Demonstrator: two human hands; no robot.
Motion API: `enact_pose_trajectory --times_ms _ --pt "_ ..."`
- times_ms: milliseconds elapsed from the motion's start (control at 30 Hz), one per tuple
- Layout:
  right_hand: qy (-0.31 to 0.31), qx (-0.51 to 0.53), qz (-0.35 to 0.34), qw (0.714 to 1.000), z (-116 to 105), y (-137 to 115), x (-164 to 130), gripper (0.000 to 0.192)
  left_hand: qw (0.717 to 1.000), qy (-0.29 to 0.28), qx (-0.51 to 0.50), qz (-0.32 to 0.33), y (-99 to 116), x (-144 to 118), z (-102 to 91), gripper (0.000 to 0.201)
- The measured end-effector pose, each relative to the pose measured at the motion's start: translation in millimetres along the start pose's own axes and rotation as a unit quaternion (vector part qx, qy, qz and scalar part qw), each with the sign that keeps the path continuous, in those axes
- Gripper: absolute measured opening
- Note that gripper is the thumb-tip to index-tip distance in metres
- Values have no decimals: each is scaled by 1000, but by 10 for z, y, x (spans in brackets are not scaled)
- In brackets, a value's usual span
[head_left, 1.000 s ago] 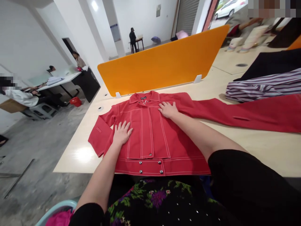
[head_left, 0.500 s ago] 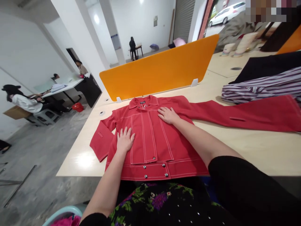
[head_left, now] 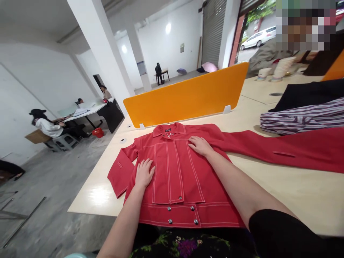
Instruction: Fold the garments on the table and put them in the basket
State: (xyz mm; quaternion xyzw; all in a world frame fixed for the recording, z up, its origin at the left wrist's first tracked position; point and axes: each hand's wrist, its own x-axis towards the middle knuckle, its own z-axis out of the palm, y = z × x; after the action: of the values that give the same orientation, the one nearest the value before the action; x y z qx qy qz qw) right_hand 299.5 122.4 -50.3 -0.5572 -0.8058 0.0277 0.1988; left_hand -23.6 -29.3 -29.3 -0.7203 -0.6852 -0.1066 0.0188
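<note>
A red jacket (head_left: 176, 168) with white stitching lies front up on the light wooden table (head_left: 88, 190), its collar toward the orange divider. My left hand (head_left: 145, 172) rests on the chest panel at the left, fingers stretched out. On the upper right chest, just below the shoulder, my right hand (head_left: 200, 145) lies flat with its fingers extended. Metal snap buttons show along the waistband. The right-hand sleeve stretches across the table to the right; the left-hand sleeve is bent downward beside the body.
An orange divider (head_left: 185, 96) stands behind the jacket. Striped folded cloth (head_left: 303, 116) and black cloth (head_left: 309, 95) lie at the right. Paper cups (head_left: 283, 68) stand at the back right, near a person with a blurred head. Other people sit at a far desk (head_left: 88, 109).
The camera view has tilted up, so the scene sits lower in the picture. Both hands remain on the jacket in nearly the same places.
</note>
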Motion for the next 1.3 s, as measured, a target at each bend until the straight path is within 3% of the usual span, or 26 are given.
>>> enact_pose_trajectory --times_ms 233,333,433,533,667,833,1100,1200,1300 --pt "16 -2 9 1000 78 19 12 45 1000 8 10 1 7 -43 17 42" --pt "14 -10 5 1000 106 0 25 45 998 2 27 50 84 74 -37 45" --pt "19 -13 8 1000 125 -18 41 44 994 -7 21 106 211 404 -105 46" --pt "25 -7 6 1000 121 -19 54 43 993 -14 9 120 367 871 -92 42" --pt "11 3 2 1000 70 -17 57 43 994 -25 6 109 595 1407 96 41" --pt "-5 10 11 1000 2 -46 57 44 997 -39 1 63 828 1732 367 60" --pt "-10 38 10 999 -64 -60 62 44 997 -61 23 40 902 1809 388 67" --pt "-9 49 4 999 -84 -60 66 44 995 -75 38 46 941 1673 351 67" --pt "-3 49 4 999 -99 -57 71 44 993 -73 60 75 981 1352 325 68"
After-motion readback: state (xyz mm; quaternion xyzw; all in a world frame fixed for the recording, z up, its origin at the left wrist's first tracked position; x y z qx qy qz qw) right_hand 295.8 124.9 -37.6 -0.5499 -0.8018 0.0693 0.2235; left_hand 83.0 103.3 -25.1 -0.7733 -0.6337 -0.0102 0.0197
